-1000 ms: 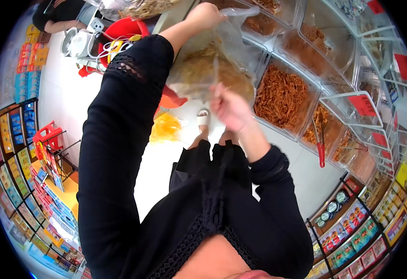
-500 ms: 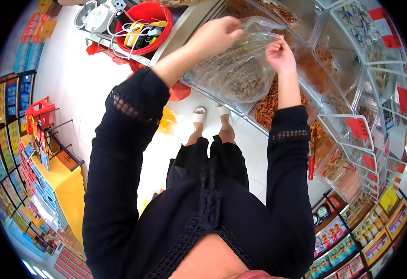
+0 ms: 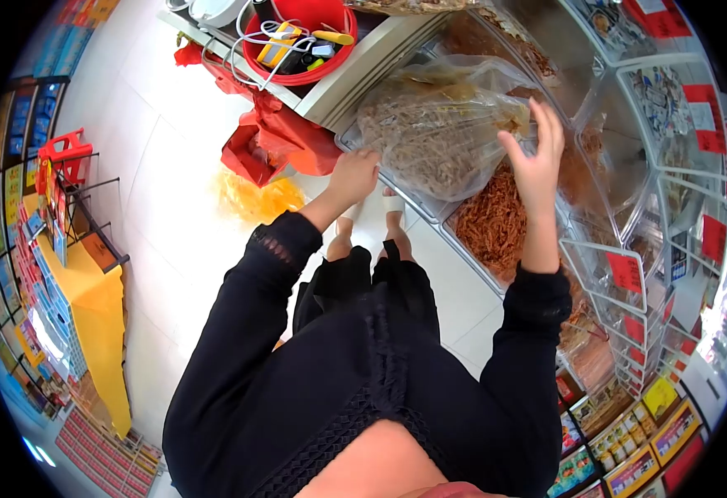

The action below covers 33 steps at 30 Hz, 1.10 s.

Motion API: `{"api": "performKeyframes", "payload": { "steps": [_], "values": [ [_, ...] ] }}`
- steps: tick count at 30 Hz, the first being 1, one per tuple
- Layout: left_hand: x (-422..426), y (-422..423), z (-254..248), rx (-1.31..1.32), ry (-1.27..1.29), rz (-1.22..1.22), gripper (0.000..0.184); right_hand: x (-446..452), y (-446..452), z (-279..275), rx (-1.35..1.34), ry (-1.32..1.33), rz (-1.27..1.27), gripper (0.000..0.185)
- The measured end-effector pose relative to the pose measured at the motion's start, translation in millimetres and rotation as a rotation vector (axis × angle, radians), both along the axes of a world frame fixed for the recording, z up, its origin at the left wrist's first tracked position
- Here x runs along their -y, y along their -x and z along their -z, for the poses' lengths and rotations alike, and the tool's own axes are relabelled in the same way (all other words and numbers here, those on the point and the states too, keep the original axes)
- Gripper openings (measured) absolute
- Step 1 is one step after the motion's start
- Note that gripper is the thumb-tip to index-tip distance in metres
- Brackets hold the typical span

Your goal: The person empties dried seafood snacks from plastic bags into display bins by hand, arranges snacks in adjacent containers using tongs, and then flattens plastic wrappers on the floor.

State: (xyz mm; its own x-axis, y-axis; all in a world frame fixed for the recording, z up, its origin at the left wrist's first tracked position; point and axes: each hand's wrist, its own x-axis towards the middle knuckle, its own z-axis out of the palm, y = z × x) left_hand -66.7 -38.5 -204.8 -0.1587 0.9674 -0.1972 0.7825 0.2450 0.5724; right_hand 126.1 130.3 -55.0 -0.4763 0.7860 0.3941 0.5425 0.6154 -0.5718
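Observation:
A clear plastic bag (image 3: 438,137) full of thin, dried grey-brown strips lies in a metal-edged tray. Its gathered, yellowish top points toward my right hand (image 3: 539,153), which is open beside it with thumb and fingers apart. Whether the fingertips touch the plastic I cannot tell. At the tray's near left corner is my left hand (image 3: 353,178), its fingers curled in. What lies under those fingers, if anything, is hidden. A red plastic bag (image 3: 285,141) hangs just left of that hand. Reddish-brown dried shreds (image 3: 496,220) fill the neighbouring tray.
A red basin (image 3: 305,75) with cables and tools stands on the counter at the upper left. Clear lidded bins with red price tags (image 3: 625,270) line the right side. Yellow plastic (image 3: 260,197) lies on the floor. A yellow-covered table (image 3: 90,290) stands at left.
Both hands have let go of the bag's top. My left hand has dropped back to the tray's near corner; my right hand has opened. The view has shifted, showing more of the red bag.

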Motion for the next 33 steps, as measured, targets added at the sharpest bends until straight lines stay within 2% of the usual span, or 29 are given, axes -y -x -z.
{"api": "performKeyframes", "payload": {
  "steps": [1, 2, 3, 4, 6, 7, 9, 11, 14, 18, 22, 24, 27, 28, 30, 31, 32, 33],
  "values": [
    [-4.4, 0.2, 15.8, -0.002, 0.000, -0.013, 0.031, -22.4, 0.3, 9.0, 0.193, -0.119, -0.034, 0.043],
    [-11.3, 0.7, 35.6, -0.110, -0.050, -0.016, 0.029, -47.4, 2.4, 21.4, 0.385, -0.244, -0.069, 0.050],
    [-15.5, 3.5, 49.9, -0.221, -0.095, -0.010, 0.028, -56.2, 8.8, 31.0, 0.199, 0.075, -0.094, 0.040],
    [-18.1, 5.3, 58.5, -0.222, -0.094, -0.015, 0.028, -61.4, 8.0, 35.9, 0.198, 0.075, -0.099, 0.040],
    [-23.2, 7.8, 66.0, -0.301, 0.047, 0.147, 0.036, -69.7, 5.4, 40.0, 0.298, 0.233, -0.129, 0.027],
    [-27.7, 10.7, 65.0, -0.297, 0.047, 0.142, 0.036, -65.1, 1.5, 40.0, 0.239, 0.137, -0.135, 0.016],
    [-37.0, 17.3, 61.5, -0.287, 0.378, 0.232, 0.037, -56.5, -19.5, 24.0, 0.322, 0.275, -0.116, 0.014],
    [-41.6, 19.1, 67.4, -0.339, 0.393, 0.254, 0.038, -41.6, -48.8, 14.7, 0.345, 0.252, -0.155, 0.014],
    [-51.2, 24.7, 73.4, -0.458, 0.443, 0.335, 0.037, -19.9, -82.9, 2.0, 0.372, 0.369, 0.026, 0.013],
    [-65.9, 27.8, 77.4, -0.639, 0.461, 0.442, 0.028, -19.2, -122.6, 22.1, 0.300, 0.485, 0.177, 0.013],
    [-73.0, 22.0, 91.3, -0.783, 0.526, 0.512, 0.025, -16.8, -114.2, 7.3, 0.478, 0.566, 0.155, 0.013],
    [-72.4, 19.7, 103.3, -1.010, 0.391, 0.487, 0.027, -4.5, -98.2, -6.2, 0.587, 0.442, -0.101, 0.014],
    [-73.0, 18.8, 91.8, -0.952, 0.384, 0.488, 0.025, 20.6, -70.4, -11.5, 0.501, 0.283, -0.400, 0.011],
    [-75.1, 20.1, 85.7, -0.951, 0.382, 0.492, 0.025, 28.5, -57.2, -12.3, 0.449, 0.341, -0.463, 0.012],
    [-81.0, 26.2, 68.6, -0.656, 0.517, 0.489, 0.035, 41.2, -38.3, -6.0, 0.349, 0.408, -0.514, 0.013],
    [-82.3, 26.5, 56.5, -0.663, 0.515, 0.493, 0.035, 41.5, -29.5, -4.4, 0.331, 0.400, -0.496, 0.012],
    [-80.7, 22.8, 42.0, -0.391, 0.341, 0.249, 0.045, 39.4, -21.8, -2.9, 0.313, 0.393, -0.478, 0.011],
    [-79.5, 18.3, 25.2, -0.117, 0.164, 0.010, 0.058, 35.8, -16.6, 1.9, 0.209, 0.536, -0.342, 0.010]
  ]
}}
